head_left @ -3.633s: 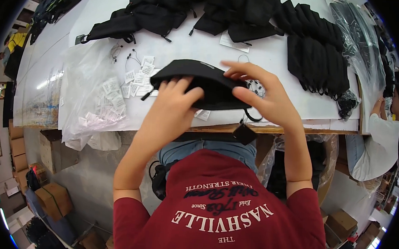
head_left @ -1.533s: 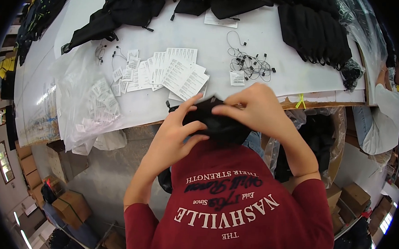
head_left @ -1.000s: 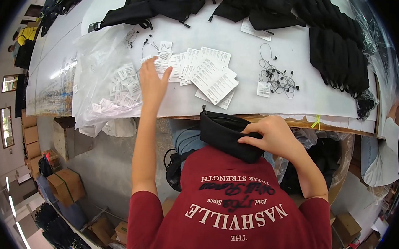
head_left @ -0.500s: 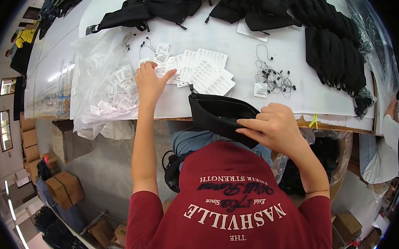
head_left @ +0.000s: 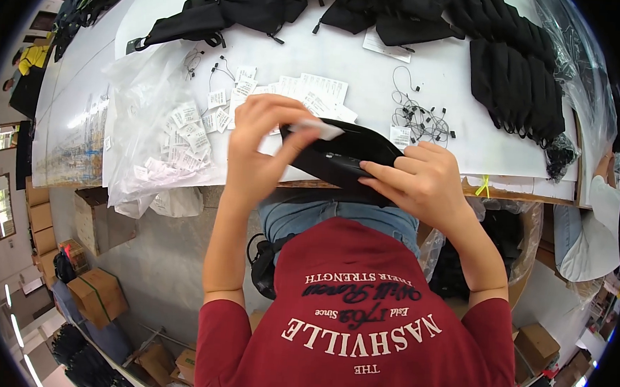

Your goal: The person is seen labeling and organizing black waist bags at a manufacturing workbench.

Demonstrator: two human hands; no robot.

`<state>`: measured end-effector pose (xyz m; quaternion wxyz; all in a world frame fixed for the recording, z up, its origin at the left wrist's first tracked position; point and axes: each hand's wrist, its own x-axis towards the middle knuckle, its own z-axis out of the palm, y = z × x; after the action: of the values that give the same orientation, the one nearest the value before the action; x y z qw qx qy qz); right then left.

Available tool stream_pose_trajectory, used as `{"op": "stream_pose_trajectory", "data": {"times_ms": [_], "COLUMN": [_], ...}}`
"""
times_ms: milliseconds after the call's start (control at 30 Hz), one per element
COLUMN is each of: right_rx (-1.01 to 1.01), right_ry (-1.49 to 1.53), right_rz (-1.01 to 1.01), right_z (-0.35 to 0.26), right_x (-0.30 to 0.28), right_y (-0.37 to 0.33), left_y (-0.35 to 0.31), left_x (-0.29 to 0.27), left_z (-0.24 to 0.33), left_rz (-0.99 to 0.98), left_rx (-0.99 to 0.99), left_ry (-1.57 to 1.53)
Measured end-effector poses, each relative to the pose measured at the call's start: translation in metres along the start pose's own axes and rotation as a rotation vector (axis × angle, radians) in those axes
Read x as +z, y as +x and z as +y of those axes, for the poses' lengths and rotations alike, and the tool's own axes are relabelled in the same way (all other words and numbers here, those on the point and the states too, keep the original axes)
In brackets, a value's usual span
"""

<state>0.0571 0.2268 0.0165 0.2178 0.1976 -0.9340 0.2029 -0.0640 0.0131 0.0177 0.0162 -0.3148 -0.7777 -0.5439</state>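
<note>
The left hand (head_left: 260, 144) is pinching a white tag (head_left: 315, 128) over the black pouch (head_left: 340, 160), which the right hand (head_left: 416, 182) is gripping at the table (head_left: 374, 77) edge. Tag is going best if the opening stays spread and the tag is fed in flat.

White table (head_left: 374, 77) carries black pouches (head_left: 516, 78), paper tags (head_left: 309, 90).

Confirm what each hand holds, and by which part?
Left hand pinches a small white paper tag by one end. Right hand grips the black pouch at its right end, over the table edge.
</note>
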Motion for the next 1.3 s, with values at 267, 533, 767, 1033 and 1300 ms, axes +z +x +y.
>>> {"op": "stream_pose_trajectory", "data": {"times_ms": [267, 533, 767, 1033, 1300], "right_rx": [0.105, 0.132, 0.135, 0.109, 0.142], "right_ry": [0.04, 0.068, 0.075, 0.066, 0.111], "right_rz": [0.166, 0.214, 0.231, 0.221, 0.251], "right_z": [0.001, -0.009, -0.01, -0.009, -0.008], "right_x": [-0.006, 0.009, 0.01, 0.007, 0.007], "right_y": [0.018, 0.017, 0.014, 0.011, 0.012], "left_y": [-0.026, -0.027, -0.027, -0.025, -0.028], "left_x": [0.024, 0.044, 0.03, 0.02, 0.009], "left_z": [-0.024, -0.029, -0.046, -0.016, -0.013], "left_rz": [0.318, 0.351, 0.268, 0.451, 0.494], "left_rx": [-0.109, -0.567, -0.572, -0.19, -0.189], "left_ry": [-0.191, -0.936, -1.05, -0.517, -0.362]}}
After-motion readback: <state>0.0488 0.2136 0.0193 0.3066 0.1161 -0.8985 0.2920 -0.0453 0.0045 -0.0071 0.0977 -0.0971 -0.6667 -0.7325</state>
